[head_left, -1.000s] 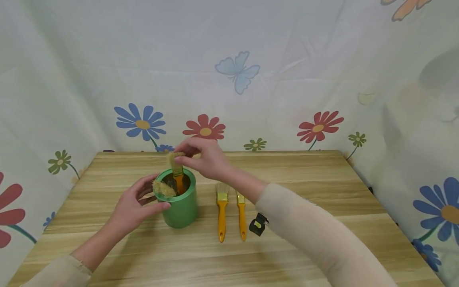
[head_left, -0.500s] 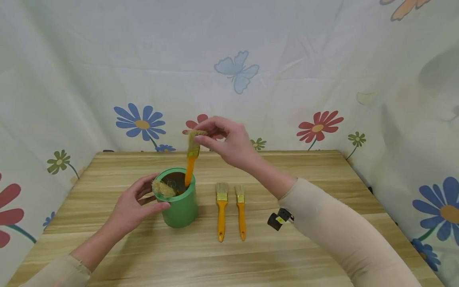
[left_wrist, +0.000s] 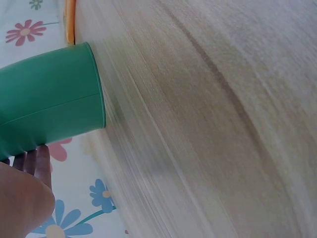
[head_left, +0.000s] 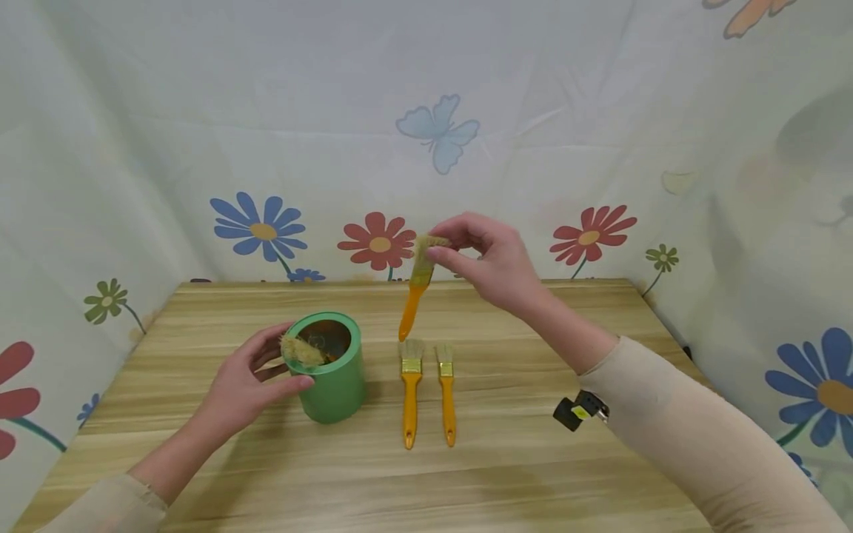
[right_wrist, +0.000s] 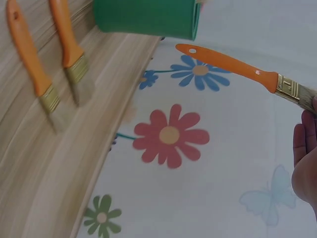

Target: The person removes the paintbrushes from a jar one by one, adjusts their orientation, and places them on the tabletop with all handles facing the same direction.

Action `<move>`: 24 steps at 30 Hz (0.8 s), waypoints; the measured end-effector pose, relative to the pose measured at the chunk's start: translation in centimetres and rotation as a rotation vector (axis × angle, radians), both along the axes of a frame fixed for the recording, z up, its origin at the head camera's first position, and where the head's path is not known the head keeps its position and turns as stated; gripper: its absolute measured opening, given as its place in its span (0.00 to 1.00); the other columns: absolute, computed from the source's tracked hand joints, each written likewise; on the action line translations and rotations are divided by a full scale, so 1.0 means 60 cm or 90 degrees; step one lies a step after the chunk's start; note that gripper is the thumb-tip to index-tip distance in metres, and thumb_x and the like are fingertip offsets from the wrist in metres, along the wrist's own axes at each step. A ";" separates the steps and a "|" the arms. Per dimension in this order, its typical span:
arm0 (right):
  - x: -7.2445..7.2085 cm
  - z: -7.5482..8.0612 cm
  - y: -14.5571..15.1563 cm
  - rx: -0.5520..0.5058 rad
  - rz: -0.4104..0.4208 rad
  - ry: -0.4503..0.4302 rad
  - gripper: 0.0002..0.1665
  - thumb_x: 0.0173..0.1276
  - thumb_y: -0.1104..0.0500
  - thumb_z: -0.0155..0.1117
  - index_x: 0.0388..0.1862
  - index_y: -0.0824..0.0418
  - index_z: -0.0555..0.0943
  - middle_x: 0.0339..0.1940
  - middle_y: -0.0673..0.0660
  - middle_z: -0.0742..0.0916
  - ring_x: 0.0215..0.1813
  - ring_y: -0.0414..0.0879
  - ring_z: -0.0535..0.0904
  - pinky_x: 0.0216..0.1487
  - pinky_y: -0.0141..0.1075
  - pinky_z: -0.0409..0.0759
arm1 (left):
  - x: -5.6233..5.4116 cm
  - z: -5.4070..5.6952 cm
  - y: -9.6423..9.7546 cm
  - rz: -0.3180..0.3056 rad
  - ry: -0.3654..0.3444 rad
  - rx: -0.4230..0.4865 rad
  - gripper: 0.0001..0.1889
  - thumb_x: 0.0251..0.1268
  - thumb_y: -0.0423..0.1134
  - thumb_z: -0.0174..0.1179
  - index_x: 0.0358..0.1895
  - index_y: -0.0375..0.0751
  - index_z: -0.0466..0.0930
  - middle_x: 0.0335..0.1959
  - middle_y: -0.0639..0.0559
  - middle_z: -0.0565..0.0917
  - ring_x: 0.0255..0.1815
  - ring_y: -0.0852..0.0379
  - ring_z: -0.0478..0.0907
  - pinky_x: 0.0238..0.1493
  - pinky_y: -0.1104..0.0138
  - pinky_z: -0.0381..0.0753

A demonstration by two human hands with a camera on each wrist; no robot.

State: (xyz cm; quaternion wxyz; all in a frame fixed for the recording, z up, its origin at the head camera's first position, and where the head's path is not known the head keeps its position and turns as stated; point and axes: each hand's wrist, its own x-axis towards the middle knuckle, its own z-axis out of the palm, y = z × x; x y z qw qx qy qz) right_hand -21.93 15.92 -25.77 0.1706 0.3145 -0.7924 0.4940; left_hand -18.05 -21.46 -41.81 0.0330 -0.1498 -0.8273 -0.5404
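Two brushes (head_left: pixel 409 407) lie side by side on the table (head_left: pixel 520 481), handles toward the near edge, with a strip of wood between them and the can (head_left: pixel 335 396) on the left. The right hand (head_left: pixel 492 260) pinches a third brush (head_left: pixel 412 307) by the bristles, raised well off the wood in front of the flowered cloth (head_left: pixel 320 111), its handle slanting down and left, apart from the can's rim. The left hand (head_left: pixel 245 381) grips the can's left side between thumb and fingers, beside a tuft (head_left: pixel 300 350) jutting over the left rim.
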 end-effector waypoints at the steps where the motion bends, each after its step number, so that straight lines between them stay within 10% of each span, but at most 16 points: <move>1: 0.000 -0.002 0.007 0.004 -0.006 -0.007 0.12 0.71 0.66 0.75 0.52 0.65 0.88 0.41 0.55 0.90 0.44 0.46 0.86 0.39 0.32 0.85 | 0.000 0.000 0.000 0.000 -0.001 0.000 0.44 0.63 0.39 0.80 0.80 0.44 0.67 0.69 0.41 0.79 0.61 0.69 0.81 0.60 0.73 0.84; 24: 0.005 -0.089 0.138 0.135 -0.064 -0.212 0.12 0.73 0.61 0.76 0.52 0.63 0.89 0.40 0.56 0.90 0.41 0.48 0.85 0.41 0.30 0.85 | 0.000 0.001 0.000 -0.004 0.008 0.001 0.43 0.63 0.38 0.80 0.80 0.44 0.68 0.67 0.44 0.81 0.61 0.67 0.82 0.59 0.73 0.85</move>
